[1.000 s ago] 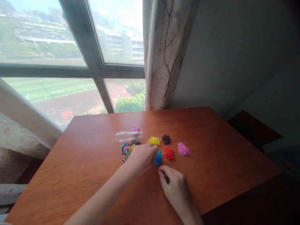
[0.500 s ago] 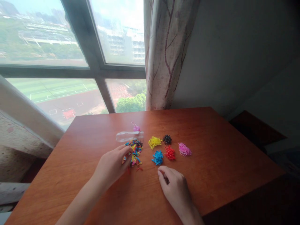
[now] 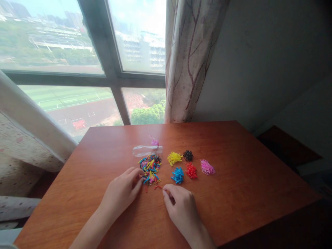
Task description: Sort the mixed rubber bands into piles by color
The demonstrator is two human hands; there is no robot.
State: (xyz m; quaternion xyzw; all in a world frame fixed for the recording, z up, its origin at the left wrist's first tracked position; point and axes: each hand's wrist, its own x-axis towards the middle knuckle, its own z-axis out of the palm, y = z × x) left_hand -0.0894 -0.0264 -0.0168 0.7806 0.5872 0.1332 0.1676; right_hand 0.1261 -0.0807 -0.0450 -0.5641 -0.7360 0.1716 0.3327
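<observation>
A mixed pile of small coloured rubber bands (image 3: 151, 166) lies on the wooden table. My left hand (image 3: 123, 186) is at the pile's left edge, fingers curled and thumb close to them; anything pinched there is too small to name. My right hand (image 3: 181, 204) rests in front of the pile, thumb and forefinger pressed together. Just left of those fingertips lies a loose red rubber band (image 3: 158, 187). Sorted by colour, to the right, are yellow bands (image 3: 174, 158), black bands (image 3: 188, 155), blue bands (image 3: 177, 175), red bands (image 3: 191, 171) and pink bands (image 3: 208, 167).
Behind the mixed pile a clear plastic bottle-like container (image 3: 147, 150) lies on its side, next to a purple piece with a loop (image 3: 155, 142). The table (image 3: 233, 186) reaches back to a window (image 3: 140, 38) and a patterned curtain (image 3: 189, 58).
My left hand has drawn back from over the mixed pile to its left edge. My right hand has moved left, from below the blue bands towards the loose red band. The view has shifted slightly.
</observation>
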